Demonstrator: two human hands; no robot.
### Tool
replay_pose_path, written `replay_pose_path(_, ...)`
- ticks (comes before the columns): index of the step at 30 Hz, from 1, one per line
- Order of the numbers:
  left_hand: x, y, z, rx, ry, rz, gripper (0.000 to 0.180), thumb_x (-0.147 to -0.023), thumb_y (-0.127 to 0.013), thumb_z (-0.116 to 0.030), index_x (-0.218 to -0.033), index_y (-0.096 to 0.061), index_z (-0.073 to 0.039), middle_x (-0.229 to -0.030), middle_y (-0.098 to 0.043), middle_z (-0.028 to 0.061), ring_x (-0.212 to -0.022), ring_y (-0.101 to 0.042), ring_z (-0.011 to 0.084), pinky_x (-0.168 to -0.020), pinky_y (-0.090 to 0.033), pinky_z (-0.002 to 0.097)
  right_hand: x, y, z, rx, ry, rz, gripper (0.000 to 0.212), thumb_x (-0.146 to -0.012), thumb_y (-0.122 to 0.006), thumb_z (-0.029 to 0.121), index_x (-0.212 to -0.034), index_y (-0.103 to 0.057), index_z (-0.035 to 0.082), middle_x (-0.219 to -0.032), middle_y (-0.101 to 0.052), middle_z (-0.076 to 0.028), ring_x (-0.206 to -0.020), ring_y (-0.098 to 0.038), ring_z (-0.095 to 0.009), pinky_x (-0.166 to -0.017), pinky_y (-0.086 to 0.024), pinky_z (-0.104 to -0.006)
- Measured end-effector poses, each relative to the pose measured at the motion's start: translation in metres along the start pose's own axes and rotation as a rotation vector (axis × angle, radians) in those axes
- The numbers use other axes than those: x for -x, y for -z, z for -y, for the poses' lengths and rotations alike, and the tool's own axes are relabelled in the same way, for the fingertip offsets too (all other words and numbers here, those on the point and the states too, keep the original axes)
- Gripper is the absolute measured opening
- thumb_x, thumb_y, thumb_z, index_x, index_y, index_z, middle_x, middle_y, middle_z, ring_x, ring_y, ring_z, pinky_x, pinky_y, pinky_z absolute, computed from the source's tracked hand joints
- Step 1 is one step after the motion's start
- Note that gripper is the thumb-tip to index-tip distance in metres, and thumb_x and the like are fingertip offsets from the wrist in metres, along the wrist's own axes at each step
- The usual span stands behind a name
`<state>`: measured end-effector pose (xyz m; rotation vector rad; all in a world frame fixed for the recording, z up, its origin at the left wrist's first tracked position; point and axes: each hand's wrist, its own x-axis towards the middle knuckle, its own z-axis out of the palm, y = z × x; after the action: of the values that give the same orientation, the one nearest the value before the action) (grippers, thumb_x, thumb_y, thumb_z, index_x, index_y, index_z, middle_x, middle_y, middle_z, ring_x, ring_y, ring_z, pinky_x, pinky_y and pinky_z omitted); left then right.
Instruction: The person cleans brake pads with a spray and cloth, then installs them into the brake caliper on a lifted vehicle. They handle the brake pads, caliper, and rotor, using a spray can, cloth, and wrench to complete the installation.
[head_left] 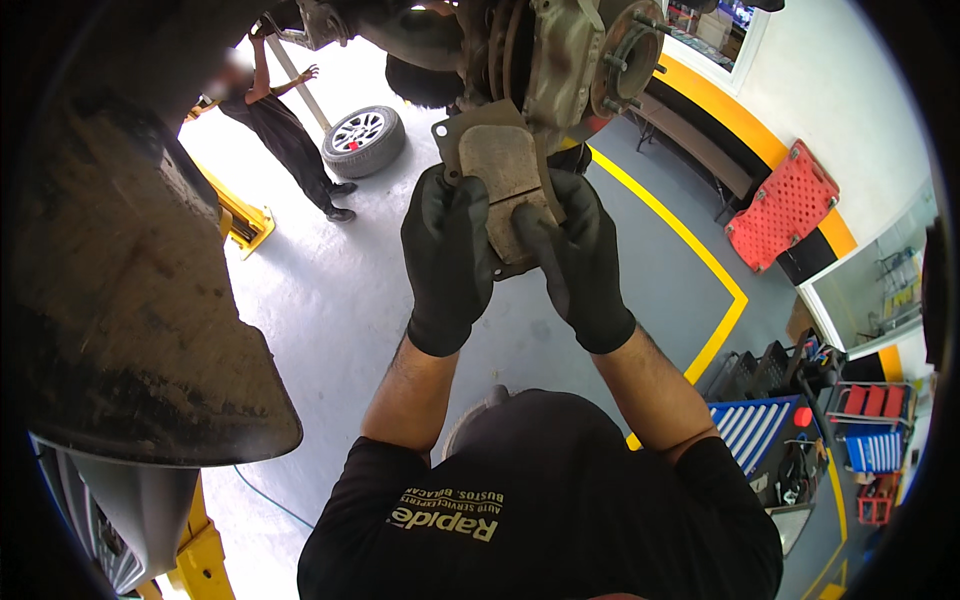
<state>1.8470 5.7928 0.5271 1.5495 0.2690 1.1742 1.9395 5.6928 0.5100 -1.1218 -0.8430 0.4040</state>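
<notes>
Both of my hands, in black gloves, hold a brake pad (495, 160) up in front of me. Its grey-brown friction face is turned toward me and has a groove across it. A dark metal backing plate with a holed ear shows around the face. My left hand (440, 255) is closed on the pad's left edge, thumb along the face. My right hand (583, 255) grips the right side, its thumb pressed on the lower part of the face. Just beyond the pad hang a brake caliper (563, 75) and a wheel hub (625, 65) with bare studs.
A dirty dark panel (150, 300) of the raised vehicle fills the left. Behind it another person (285, 125) stands near a wheel (363, 140) on the floor. To the right are a bench (690, 145), a red creeper board (783, 208) and a blue-and-white tool cabinet (750, 435).
</notes>
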Motion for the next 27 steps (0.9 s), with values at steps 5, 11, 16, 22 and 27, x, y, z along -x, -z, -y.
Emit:
replay_pose_path(5, -0.003, 0.002, 0.000, -0.176, -0.040, -0.028, 0.028, -0.106, -0.054, -0.021, -0.116, -0.061, 0.003, -0.104, -0.066, 0.0088, -0.092, -0.059, 0.0145, -0.086, -0.050, 0.0331, -0.011, 0.007, -0.015, -0.041, 0.096, -0.029, 0.045, -0.109, -0.059, 0.039, -0.120, -0.065, -0.005, -0.101, -0.071, -0.008, -0.094, -0.066, -0.011, -0.083, -0.056, -0.0322)
replay_pose_path(11, -0.003, -0.001, 0.007, -0.147, -0.027, -0.076, 0.021, -0.106, -0.055, -0.013, -0.115, -0.060, 0.005, -0.100, -0.065, 0.0111, -0.088, -0.057, 0.0161, -0.084, -0.050, 0.0327, -0.010, 0.014, -0.010, 0.286, 0.146, -0.015, 0.043, -0.114, -0.046, 0.035, -0.114, -0.064, -0.004, -0.096, -0.070, -0.007, -0.084, -0.064, -0.012, -0.076, -0.054, -0.0334)
replay_pose_path(16, -0.006, 0.005, 0.014, -0.299, -0.219, -0.009, 0.020, -0.106, -0.055, -0.014, -0.114, -0.061, 0.004, -0.099, -0.065, 0.0104, -0.088, -0.057, 0.0156, -0.083, -0.050, 0.0319, -0.010, 0.004, -0.007, 0.190, 0.168, -0.018, 0.033, -0.113, -0.049, 0.024, -0.118, -0.065, -0.004, -0.098, -0.072, -0.008, -0.084, -0.067, -0.013, -0.078, -0.056, -0.0322)
replay_pose_path(22, -0.003, 0.004, 0.014, -0.319, -0.069, -0.046, 0.019, -0.105, -0.055, -0.013, -0.111, -0.062, 0.003, -0.092, -0.063, 0.0085, -0.083, -0.056, 0.0131, -0.078, -0.049, 0.0304, -0.014, 0.007, -0.008, 0.253, 0.133, -0.017, 0.028, -0.110, -0.055, 0.019, -0.123, -0.065, -0.004, -0.102, -0.073, -0.011, -0.092, -0.068, -0.012, -0.082, -0.056, -0.0318)
replay_pose_path(27, -0.001, -0.004, 0.009, -0.015, 0.058, -0.109, 0.017, -0.105, -0.057, -0.014, -0.108, -0.062, 0.002, -0.088, -0.060, 0.0027, -0.077, -0.052, 0.0085, -0.071, -0.046, 0.0280, -0.011, 0.006, -0.006, 0.022, -0.027, -0.105, 0.034, -0.109, -0.058, 0.025, -0.122, -0.067, -0.004, -0.101, -0.073, -0.011, -0.095, -0.067, -0.014, -0.083, -0.054, -0.0308)
